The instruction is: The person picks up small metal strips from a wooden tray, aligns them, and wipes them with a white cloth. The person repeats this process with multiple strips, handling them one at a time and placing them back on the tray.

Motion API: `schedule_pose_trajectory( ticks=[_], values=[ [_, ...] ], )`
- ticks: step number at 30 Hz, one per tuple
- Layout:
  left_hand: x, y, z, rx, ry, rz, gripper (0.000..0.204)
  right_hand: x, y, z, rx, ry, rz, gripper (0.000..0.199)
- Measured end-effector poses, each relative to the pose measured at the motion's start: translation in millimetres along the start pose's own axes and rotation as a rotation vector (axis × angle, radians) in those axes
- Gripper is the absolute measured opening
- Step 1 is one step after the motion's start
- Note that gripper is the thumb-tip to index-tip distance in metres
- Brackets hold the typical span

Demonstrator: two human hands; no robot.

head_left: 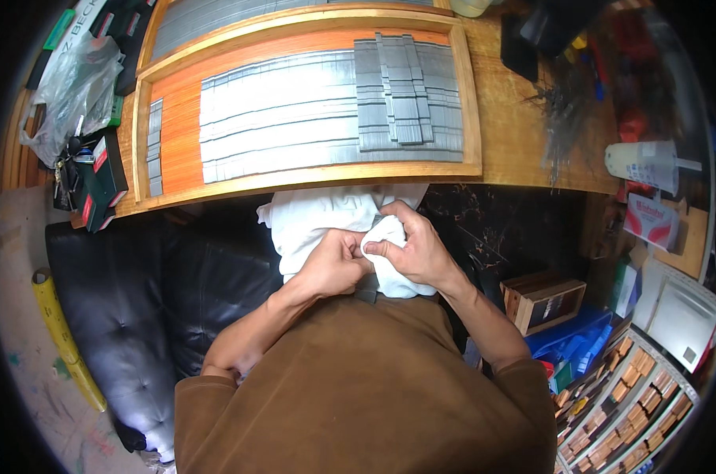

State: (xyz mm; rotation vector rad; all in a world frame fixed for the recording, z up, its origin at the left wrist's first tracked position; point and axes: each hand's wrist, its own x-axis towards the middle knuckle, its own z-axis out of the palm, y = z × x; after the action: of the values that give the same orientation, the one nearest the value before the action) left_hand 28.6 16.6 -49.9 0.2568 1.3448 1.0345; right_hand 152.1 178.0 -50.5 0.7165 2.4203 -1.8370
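Observation:
My right hand point(422, 251) is closed on a bunched white cloth point(396, 272), with the thumb pressed on its top. A small grey edge shows at the far side of that cloth, between the fingers; what it belongs to is mostly hidden. Close against it on the left, my left hand point(332, 262) is closed, fingertips curled inward, and what they pinch is hidden. Both hands are over my lap, where a larger white cloth point(304, 225) lies spread. Just beyond is a wooden-framed tray point(310, 172) holding rows of flat grey strips point(279, 107) on an orange base.
A second framed tray point(239, 22) lies behind. On the left are a clear plastic bag point(77, 91), small dark boxes point(105, 178) and a yellow tube point(67, 340). To the right are a cup point(642, 164), a red-white box point(652, 221), a wooden box point(546, 306) and a slotted rack point(634, 403).

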Motion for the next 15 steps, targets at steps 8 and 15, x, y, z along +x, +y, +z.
schedule_pose_trajectory(
  ticks=[8,15],
  values=[
    [1.3,20.7,-9.9,-0.010,-0.117,-0.132,0.002,8.3,12.5,7.1,-0.035,0.065,-0.047,0.034],
    [-17.3,22.3,-28.4,-0.104,-0.217,-0.202,0.014,21.9,38.2,3.0,0.257,0.233,0.144,0.037]
  ],
)
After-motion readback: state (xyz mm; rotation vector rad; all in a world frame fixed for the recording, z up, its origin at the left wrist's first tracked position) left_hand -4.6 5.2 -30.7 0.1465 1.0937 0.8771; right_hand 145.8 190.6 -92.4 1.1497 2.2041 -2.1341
